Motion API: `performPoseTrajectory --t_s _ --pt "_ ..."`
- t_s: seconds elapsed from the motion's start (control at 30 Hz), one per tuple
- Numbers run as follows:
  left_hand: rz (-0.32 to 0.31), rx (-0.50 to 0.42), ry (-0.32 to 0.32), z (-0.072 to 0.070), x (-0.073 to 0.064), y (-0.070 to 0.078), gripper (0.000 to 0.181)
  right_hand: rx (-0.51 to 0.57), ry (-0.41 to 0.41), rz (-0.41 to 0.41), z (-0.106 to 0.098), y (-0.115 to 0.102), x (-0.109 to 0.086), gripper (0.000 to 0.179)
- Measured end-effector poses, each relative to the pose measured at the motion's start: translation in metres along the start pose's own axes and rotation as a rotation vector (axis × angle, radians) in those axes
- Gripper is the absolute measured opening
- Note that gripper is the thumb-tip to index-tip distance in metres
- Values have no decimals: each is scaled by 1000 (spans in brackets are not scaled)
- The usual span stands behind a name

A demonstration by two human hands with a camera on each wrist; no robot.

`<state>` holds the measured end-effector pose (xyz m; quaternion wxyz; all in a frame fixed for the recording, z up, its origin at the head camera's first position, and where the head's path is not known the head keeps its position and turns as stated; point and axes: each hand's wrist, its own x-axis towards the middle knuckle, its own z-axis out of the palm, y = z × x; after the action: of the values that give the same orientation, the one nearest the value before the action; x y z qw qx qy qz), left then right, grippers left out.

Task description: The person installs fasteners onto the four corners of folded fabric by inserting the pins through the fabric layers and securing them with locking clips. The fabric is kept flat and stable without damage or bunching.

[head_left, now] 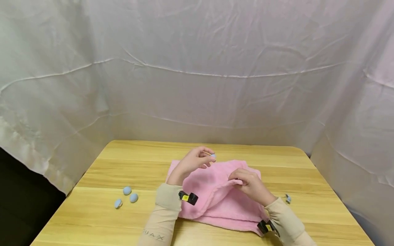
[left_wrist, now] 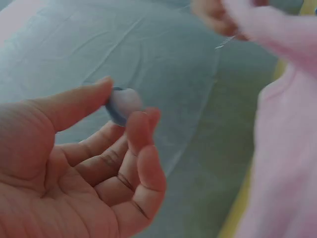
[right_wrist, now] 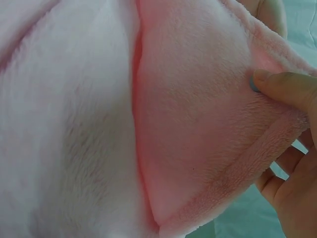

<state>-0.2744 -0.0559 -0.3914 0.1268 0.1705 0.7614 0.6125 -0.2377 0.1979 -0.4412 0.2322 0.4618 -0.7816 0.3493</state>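
Note:
My left hand (head_left: 195, 161) is raised over the far side of a pink fleece cloth (head_left: 212, 191). Between thumb and fingertips it pinches a small round light-blue cap (left_wrist: 124, 105), whose paler underside shows in the left wrist view. To the right, my right hand (head_left: 250, 184) grips a lifted edge of the cloth. In the right wrist view, its thumb presses a small blue piece (right_wrist: 254, 84) against the fabric. A thin metal pin (left_wrist: 226, 42) juts out beside that hand in the left wrist view. The hands are apart, and folded cloth hides part of the right fingers.
Several similar light-blue caps (head_left: 127, 190) lie on the left part of the wooden table (head_left: 92, 222). A few small blue pieces with pins (head_left: 287, 198) lie near the right forearm. Pale fabric curtains (head_left: 215, 102) hang behind and at both sides of the table.

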Motion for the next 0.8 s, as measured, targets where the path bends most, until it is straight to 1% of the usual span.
performPoseTrajectory --t_s 0.07,0.17,0.3,0.4,0.57,0.8 --pt "-23 -50 -7 6 6 -4 30 -7 7 -25 0 -1 1 33" --pt "-47 -76 -32 13 11 -10 28 -8 13 -50 0 -2 4 34" --pt "-55 -36 -93 18 13 -17 27 -5 13 -57 0 -3 7 34" --pt "-41 6 -143 21 13 -21 26 -7 15 -60 1 -3 7 34" --pt "-29 33 -213 27 12 -23 24 1 17 -68 2 -3 6 36" --pt "-31 41 -226 29 10 -20 21 13 18 -69 4 -1 3 36"
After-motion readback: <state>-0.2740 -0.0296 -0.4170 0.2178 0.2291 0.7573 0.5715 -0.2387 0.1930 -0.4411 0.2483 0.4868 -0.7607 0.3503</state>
